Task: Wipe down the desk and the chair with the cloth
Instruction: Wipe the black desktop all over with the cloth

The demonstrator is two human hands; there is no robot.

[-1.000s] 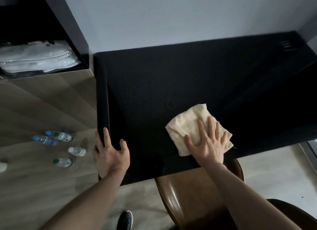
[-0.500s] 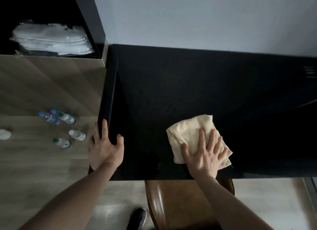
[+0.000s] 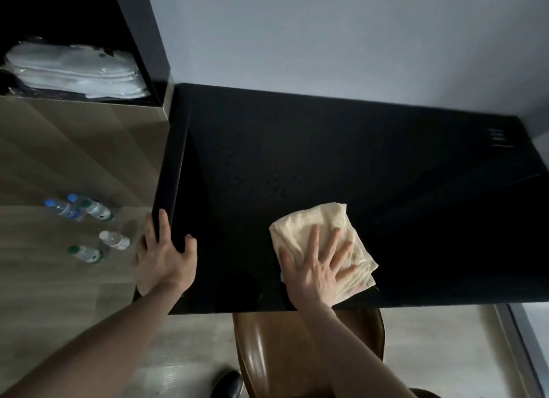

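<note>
Black and glossy, the tabletop (image 3: 297,160) is set against a pale wall (image 3: 326,35), with its left edge raised as a narrow rim and its near edge running straight above a brown chair (image 3: 276,347) tucked under it. Wide bare room is left on the tabletop behind and to the right of one folded cream cloth (image 3: 315,228), which is laid close to the near edge. The cloth is pressed flat by the right hand (image 3: 318,267), fingers straight and spread, nothing clenched. The left rim, near the front corner, is grasped by the left hand (image 3: 166,258), thumb on the tabletop side and fingers over the outer side. Four small bottles (image 3: 89,228) are seen on the wood floor (image 3: 44,293) to the left; their labels cannot be read. One stack of wrapped white linen (image 3: 74,70) is kept in a dark shelf (image 3: 142,41) at upper left. One dark shoe (image 3: 228,382) is visible below.
</note>
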